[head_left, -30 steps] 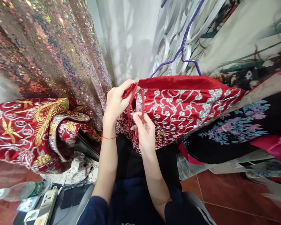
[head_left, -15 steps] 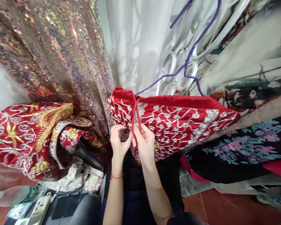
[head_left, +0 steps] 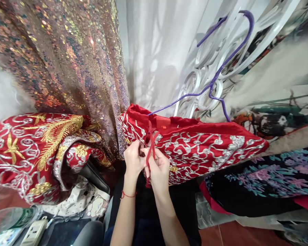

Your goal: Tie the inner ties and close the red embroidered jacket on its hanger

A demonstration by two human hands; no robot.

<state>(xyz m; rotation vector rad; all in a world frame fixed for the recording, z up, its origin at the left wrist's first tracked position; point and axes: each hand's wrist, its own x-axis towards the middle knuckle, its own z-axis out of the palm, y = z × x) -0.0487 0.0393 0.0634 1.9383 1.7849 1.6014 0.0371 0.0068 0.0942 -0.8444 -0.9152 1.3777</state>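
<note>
A red garment with silver embroidery and a plain red waistband lies across in front of me, over a purple hanger. A red cord hangs in a loop from the opening in its waistband. My right hand pinches this cord between thumb and fingers, and its end dangles below. Right beside it, my left hand is closed in a pinch on the cord, fingertips nearly touching the right hand's; exactly what lies between them is partly hidden.
To the left is a folded red garment with gold and silver embroidery. A clear bottle, a power strip and a dark tablet lie below it. Sequined curtain hangs behind; black floral fabric lies right.
The garment and hanger sit a little lower and further right in view. The waistband has opened wider, showing a red label inside. Both hands stay together at the cord.
</note>
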